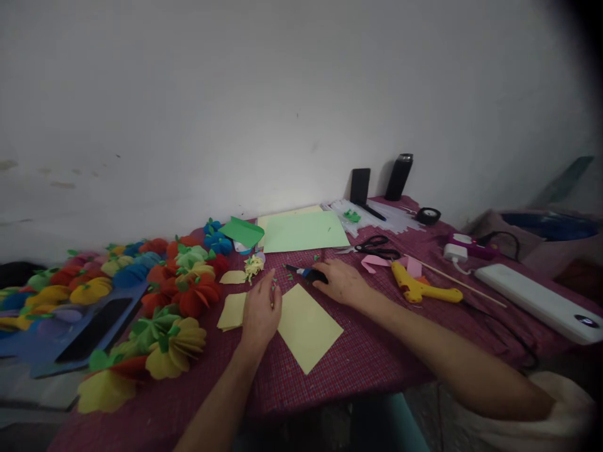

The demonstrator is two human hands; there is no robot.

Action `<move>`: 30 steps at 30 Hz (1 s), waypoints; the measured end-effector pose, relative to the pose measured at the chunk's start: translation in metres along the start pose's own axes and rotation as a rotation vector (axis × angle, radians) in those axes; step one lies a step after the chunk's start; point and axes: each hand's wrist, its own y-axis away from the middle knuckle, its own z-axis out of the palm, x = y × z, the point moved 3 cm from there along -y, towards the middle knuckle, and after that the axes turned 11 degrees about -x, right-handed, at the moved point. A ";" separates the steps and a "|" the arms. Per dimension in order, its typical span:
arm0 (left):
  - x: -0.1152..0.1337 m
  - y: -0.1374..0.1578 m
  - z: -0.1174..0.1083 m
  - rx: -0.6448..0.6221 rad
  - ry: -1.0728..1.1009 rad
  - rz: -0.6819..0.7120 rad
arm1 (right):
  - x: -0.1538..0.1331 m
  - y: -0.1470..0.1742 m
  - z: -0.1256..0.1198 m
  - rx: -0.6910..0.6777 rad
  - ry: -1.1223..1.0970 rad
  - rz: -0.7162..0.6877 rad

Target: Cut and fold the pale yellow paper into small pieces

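A plain pale-yellow paper sheet [308,329] lies slanted on the table between my hands. My left hand [261,309] rests at its left edge, fingers stretched out and thumb a little apart. Beside that hand is a small stack of yellow paper pieces [230,312]. My right hand [342,282] is closed over the handle of a black-and-blue tool [315,275]; its narrow dark tip points left, and its exact kind is unclear. Tiny green paper bits [289,274] are scattered near the tip. A bunch of thin yellow curled strips [254,267] lies beyond my left fingers.
Colourful paper pumpkins [191,292] crowd the left side, near a dark phone [97,329]. Light green sheets [306,231] lie at the back. Rightward are black scissors [374,247], a yellow glue gun [419,285], a wooden stick [456,280], and a white power bank [537,301].
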 end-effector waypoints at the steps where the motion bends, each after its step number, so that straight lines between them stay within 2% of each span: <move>1: -0.003 0.000 -0.002 0.033 0.027 -0.010 | -0.004 -0.007 0.002 -0.012 0.006 0.008; 10: -0.010 0.000 -0.012 0.167 0.233 -0.080 | -0.022 -0.051 0.015 -0.012 0.047 0.040; 15: -0.010 0.000 -0.021 0.219 0.314 -0.118 | -0.022 -0.041 0.008 0.029 -0.015 0.023; 18: -0.017 -0.001 -0.018 0.206 0.427 -0.187 | -0.017 -0.026 0.011 -0.095 -0.178 -0.026; 21: -0.027 0.000 -0.004 0.115 0.533 -0.293 | -0.009 -0.014 0.015 -0.158 -0.305 -0.018; 27: -0.030 0.005 0.024 -0.273 0.489 -0.371 | -0.003 -0.012 0.026 -0.284 -0.658 0.085; 30: -0.025 0.006 0.023 -0.316 0.436 -0.349 | -0.006 -0.014 0.036 -0.345 -0.867 0.084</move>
